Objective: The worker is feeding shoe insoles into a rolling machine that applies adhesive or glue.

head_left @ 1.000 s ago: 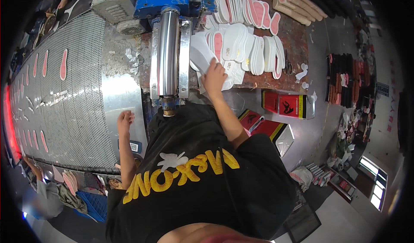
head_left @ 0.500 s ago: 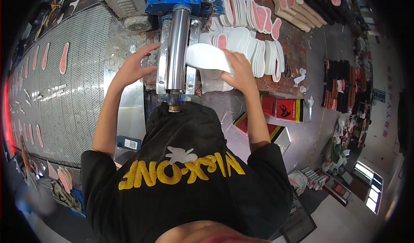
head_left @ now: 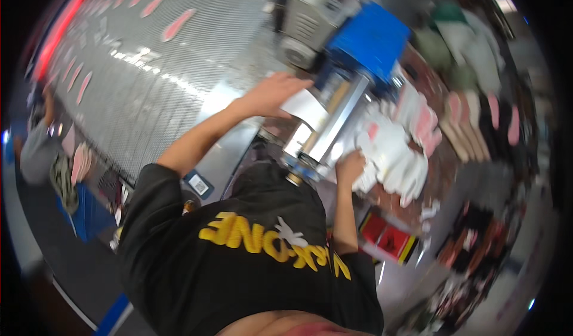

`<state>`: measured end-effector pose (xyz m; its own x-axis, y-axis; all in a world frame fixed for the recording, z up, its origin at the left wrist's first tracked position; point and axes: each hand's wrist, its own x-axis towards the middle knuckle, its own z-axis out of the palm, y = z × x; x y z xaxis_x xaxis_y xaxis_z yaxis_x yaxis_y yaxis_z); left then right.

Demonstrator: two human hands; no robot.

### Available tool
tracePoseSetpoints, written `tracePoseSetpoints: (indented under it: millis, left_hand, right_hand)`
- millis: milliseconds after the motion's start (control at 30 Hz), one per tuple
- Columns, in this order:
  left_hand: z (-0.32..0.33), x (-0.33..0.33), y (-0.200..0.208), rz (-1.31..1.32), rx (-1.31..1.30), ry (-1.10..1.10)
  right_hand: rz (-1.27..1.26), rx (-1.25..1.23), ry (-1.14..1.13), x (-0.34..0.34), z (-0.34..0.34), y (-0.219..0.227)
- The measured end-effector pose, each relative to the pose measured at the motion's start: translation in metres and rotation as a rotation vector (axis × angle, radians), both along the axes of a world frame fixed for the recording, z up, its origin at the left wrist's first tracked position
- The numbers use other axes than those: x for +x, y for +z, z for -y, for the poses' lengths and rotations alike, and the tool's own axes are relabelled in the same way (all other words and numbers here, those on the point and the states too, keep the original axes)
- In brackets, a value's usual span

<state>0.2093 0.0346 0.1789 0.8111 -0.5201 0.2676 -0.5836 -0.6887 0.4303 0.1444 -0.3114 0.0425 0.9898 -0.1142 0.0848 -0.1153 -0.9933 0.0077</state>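
Observation:
My left hand (head_left: 276, 96) is at the left side of a roller machine, closed around the near end of a white insole (head_left: 307, 109). The insole's other end lies at the shiny metal roller (head_left: 341, 118). On the roller's right side, my right hand (head_left: 350, 168) is low beside a pile of white insoles (head_left: 391, 163), some with pink faces. Its fingers are smeared by motion, so whether they grip one is unclear. Behind the roller sits the machine's blue housing (head_left: 370, 40).
Left of the machine runs a wide mesh conveyor (head_left: 173, 67) with pink insoles (head_left: 179, 24) spaced along it. A grey motor (head_left: 319, 14) stands behind. Red packages (head_left: 388, 237) lie right of my body, and a phone (head_left: 199, 184) lies on the left. Another person (head_left: 42, 151) is at far left.
The white insole has passed from my right hand, right of the roller, to my left hand on its left. My right hand has moved down to the pile. The view has turned left.

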Motion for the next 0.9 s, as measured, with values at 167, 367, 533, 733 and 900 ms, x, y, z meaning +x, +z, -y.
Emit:
tracePoseSetpoints:
  millis: [167, 367, 533, 733, 900]
  left_hand:
    - [-0.056, -0.002, -0.043, -0.21, -0.153, 0.052]
    - [-0.124, -0.1, -0.14, -1.026, -1.114, 0.18]
    - [-0.168, -0.168, -0.177, -0.871, -2.063, 0.435]
    - [-0.295, -0.185, -0.198, -0.208, -2.493, 0.876]
    - [-0.474, -0.213, -0.185, 0.23, -2.427, 0.774]
  right_hand:
    - [-0.062, 0.146, -0.166, -0.003, 0.004, -0.033]
    - [-0.096, -0.119, -0.171, 0.0, 0.017, -0.072]
    - [-0.086, 0.106, -0.159, 0.0, 0.019, -0.074]
    - [-0.036, 0.194, -0.113, 0.002, 0.029, -0.066]
    - [-0.013, 0.264, -0.093, 0.006, 0.036, -0.061]
